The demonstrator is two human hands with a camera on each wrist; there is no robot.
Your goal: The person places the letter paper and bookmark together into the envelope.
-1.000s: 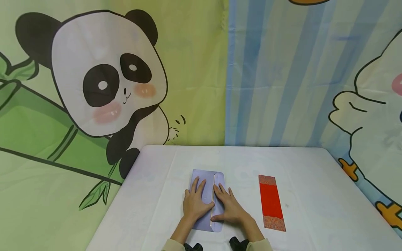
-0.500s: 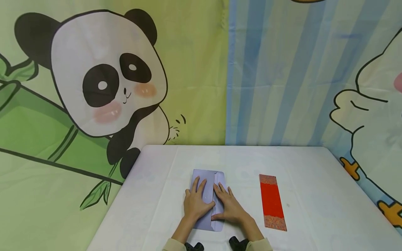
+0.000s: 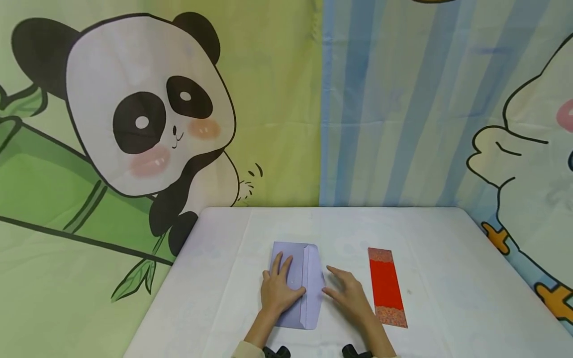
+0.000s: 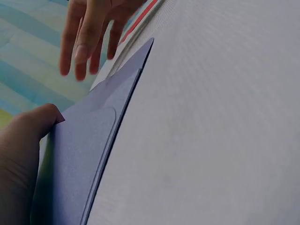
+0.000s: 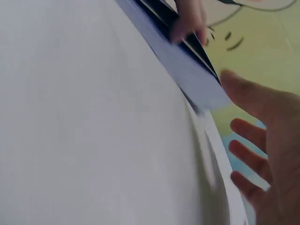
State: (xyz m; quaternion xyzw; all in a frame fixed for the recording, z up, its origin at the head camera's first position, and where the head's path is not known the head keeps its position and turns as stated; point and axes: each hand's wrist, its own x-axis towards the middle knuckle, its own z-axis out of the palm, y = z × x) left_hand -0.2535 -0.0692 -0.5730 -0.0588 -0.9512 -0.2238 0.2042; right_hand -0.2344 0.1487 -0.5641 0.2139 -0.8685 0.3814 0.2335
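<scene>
A lavender envelope point(image 3: 312, 293) lies lengthwise on the white table, its flap side up and the flap spread toward the right. My left hand point(image 3: 278, 292) rests on the envelope's left part with fingers spread and the thumb near the flap's crease. Just right of the flap's edge is my right hand point(image 3: 353, 298), fingers extended and holding nothing. In the right wrist view, the right thumb point(image 5: 246, 93) is close to the flap's edge; whether it touches cannot be told. The left wrist view shows the envelope's near end point(image 4: 93, 126) slightly raised in layers.
A flat red paper strip with patterned ends point(image 3: 388, 286) lies on the table right of my right hand. The white tabletop point(image 3: 447, 258) reaches back to a cartoon-printed curtain point(image 3: 277, 99). Dark camera mounts point(image 3: 355, 351) sit at my wrists.
My right hand has lifted off the envelope and moved right. The flap, pressed under that hand before, now extends further right. The left hand stays in place.
</scene>
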